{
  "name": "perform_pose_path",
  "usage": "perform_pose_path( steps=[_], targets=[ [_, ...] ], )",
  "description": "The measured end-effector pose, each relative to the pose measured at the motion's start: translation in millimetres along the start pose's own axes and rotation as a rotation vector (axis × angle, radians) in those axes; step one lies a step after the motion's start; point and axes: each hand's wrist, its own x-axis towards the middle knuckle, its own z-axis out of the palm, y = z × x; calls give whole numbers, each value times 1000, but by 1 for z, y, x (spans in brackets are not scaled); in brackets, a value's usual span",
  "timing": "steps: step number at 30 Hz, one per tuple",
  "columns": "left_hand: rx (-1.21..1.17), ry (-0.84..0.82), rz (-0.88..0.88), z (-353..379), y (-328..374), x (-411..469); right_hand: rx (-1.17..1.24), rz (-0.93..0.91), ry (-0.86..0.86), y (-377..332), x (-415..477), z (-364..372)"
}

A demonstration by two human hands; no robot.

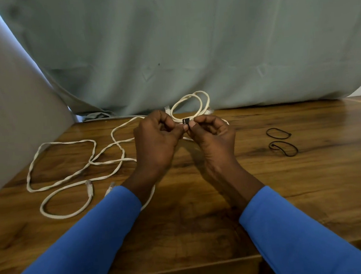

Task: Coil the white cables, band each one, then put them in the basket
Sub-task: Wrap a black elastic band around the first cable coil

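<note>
Here, cable [67, 142] across wooden table [308, 180], curtain [190, 49] behind

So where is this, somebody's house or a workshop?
Probably a room in a house, though I can't be sure. A wooden table stands in front of a hanging grey cloth, with loose white cable and black bands on it. The left hand and right hand pinch a coiled cable.

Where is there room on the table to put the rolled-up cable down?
Bare wood lies near the front edge of the table, between the blue sleeves, and between the right hand and the two black bands. The left side is crowded with loose white cable.
</note>
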Motion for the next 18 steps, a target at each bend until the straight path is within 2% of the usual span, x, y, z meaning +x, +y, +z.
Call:
perform_pose_path(
  steps=[4, 8, 13, 18],
  targets=[
    [126, 83, 138, 6, 2, -7, 205, 172, 32, -3, -1, 4],
    [160, 125, 171, 8, 9, -8, 331, 256, 34, -4, -2, 6],
    [151, 86, 216, 4, 9, -7, 376, 286, 4, -6, -2, 7],
    [446, 87, 366, -9, 6, 5, 274, 206, -78, -10, -1, 7]
  ],
)
